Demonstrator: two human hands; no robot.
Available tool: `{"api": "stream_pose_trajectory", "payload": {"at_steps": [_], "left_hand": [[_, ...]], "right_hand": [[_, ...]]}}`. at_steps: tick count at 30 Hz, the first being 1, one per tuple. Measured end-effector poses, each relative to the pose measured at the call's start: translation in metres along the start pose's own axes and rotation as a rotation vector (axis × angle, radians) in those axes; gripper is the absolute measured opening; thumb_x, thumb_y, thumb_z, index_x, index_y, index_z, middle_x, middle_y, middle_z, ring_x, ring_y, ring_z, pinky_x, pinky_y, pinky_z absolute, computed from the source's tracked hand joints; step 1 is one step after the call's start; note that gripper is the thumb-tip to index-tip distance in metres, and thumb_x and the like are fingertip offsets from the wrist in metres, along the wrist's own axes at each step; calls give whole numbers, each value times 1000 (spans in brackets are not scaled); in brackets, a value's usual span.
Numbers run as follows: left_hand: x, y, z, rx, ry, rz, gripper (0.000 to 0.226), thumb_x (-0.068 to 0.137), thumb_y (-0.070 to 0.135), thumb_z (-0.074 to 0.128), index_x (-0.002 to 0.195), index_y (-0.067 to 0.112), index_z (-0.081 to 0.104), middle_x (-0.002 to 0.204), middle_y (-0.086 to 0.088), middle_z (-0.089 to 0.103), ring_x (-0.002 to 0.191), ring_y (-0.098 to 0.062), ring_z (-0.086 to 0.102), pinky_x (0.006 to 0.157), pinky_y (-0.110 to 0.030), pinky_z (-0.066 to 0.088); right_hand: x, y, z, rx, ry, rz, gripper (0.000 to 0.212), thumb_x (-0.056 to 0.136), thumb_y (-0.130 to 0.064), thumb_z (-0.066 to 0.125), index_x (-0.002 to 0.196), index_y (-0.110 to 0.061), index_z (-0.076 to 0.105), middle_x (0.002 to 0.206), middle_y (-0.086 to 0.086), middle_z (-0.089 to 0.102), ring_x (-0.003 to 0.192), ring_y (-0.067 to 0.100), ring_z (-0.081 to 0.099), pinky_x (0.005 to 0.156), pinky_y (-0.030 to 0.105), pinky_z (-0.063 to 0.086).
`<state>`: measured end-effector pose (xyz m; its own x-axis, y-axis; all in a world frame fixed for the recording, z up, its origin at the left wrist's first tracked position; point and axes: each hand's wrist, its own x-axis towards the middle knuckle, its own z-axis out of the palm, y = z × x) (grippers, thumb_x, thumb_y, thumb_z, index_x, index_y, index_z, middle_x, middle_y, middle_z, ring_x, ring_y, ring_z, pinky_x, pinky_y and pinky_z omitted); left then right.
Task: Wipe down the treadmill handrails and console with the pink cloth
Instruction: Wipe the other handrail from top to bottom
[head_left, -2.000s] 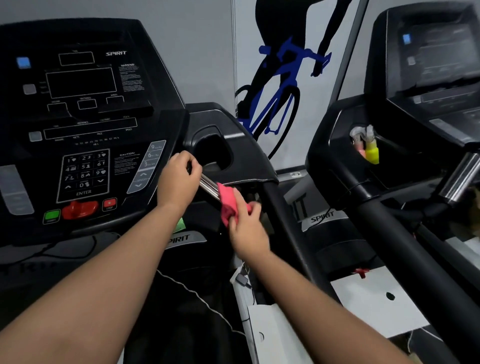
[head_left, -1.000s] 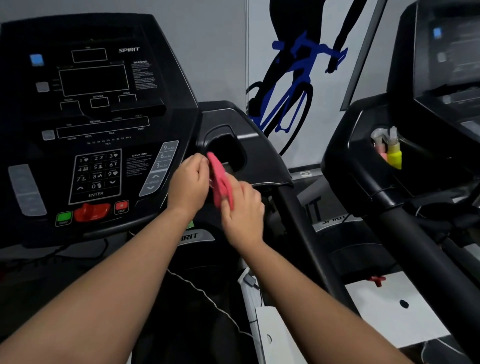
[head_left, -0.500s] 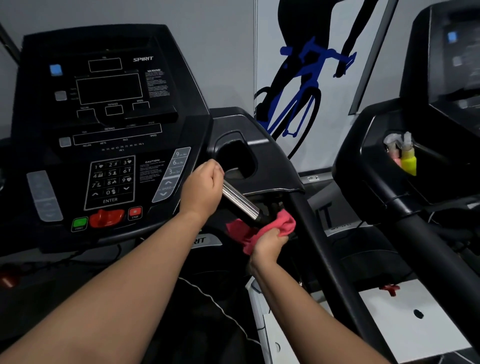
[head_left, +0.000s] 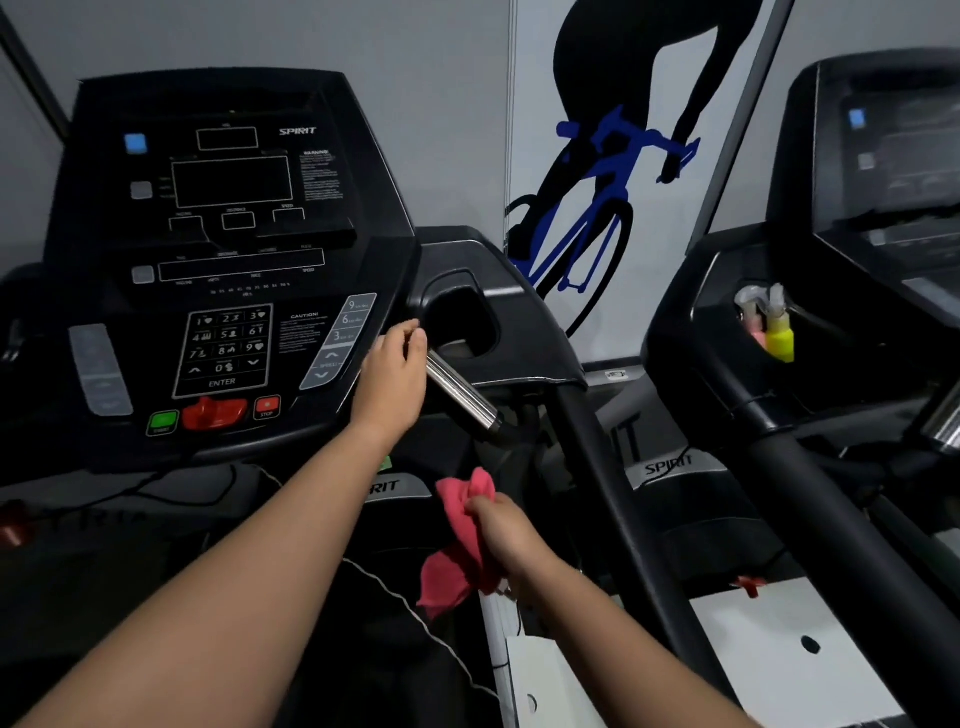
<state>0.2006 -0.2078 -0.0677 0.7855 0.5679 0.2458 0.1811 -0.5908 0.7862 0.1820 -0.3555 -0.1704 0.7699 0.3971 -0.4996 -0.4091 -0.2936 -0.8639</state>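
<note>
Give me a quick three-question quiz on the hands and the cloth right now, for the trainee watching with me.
1. Which hand holds the cloth? A left; B right; C neither.
2. True or false: the cloth is touching the bar.
3. Fill in: the left hand grips the bar at its ____ end.

Key
1. B: the right hand grips it.
2. False: the cloth hangs below the bar, apart from it.
3. upper
</note>
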Motion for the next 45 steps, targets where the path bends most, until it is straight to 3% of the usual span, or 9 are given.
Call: {"api": "stream_pose_trajectory", "payload": {"at_steps": [3,10,15,19,26,30,35,39,45], "left_hand": [[-27,-3,1,-114,33,-124,47,103,38,32,144,16,38,146,-5,42,134,-21,40,109,-33,29],[-92,-47,-4,61,-192,-259,21,96,21,50,81,27,65,91,3,68,97,-17,63,77,-24,40],[-115,-60,-20,43,-93,-399,27,96,38,47,92,22,68,98,0,70,96,-20,63,89,-34,48],[-120,-49,-37,-41,-157,-339,40,99,39,44,69,21,62,75,4,66,77,-13,62,74,-25,43],[-96,-37,-72,-176,59,-200,15,97,25,52,87,23,63,80,7,63,75,-7,57,68,-18,42],[-78,-35,-106,-226,50,-60,18,99,24,49,84,25,61,77,8,60,72,-5,54,69,-20,41],[-56,-36,-160,-350,-91,23,23,99,19,50,79,24,59,65,17,58,62,2,53,64,-15,40],[-41,-33,-204,-415,-182,58,24,97,8,47,79,19,58,67,13,57,64,-1,52,64,-14,40],[-24,-46,-254,-374,-206,121,23,90,3,44,74,16,54,67,0,47,60,-8,43,57,-19,35]], "right_hand": [[-9,-15,-2,-2,-63,-66,17,90,-21,52,104,-12,55,83,2,58,77,16,56,67,27,42],[-25,-28,16,113,-138,-78,39,80,-20,60,117,-11,50,102,9,62,101,28,61,90,39,48],[-32,-31,28,194,-164,-111,36,87,-12,56,120,-15,43,109,8,60,102,24,61,94,39,50],[-41,-40,46,284,-237,-133,37,89,-12,56,122,-15,41,108,9,62,101,24,63,97,45,48],[-56,-69,67,120,-365,-190,36,92,-21,53,124,-22,38,95,3,58,77,15,59,75,39,52],[-51,-86,81,2,-247,-282,30,90,-32,55,115,-23,42,91,5,60,76,21,60,81,45,53],[-51,-119,113,50,-107,-434,27,89,-31,56,111,-20,44,98,3,58,74,10,55,60,22,41],[-53,-145,146,230,4,-561,54,64,-48,48,115,-33,44,107,1,52,92,13,53,81,29,44],[-60,-182,179,-68,-305,-613,32,75,-46,55,92,-20,65,87,8,62,78,20,53,66,29,39]]}}
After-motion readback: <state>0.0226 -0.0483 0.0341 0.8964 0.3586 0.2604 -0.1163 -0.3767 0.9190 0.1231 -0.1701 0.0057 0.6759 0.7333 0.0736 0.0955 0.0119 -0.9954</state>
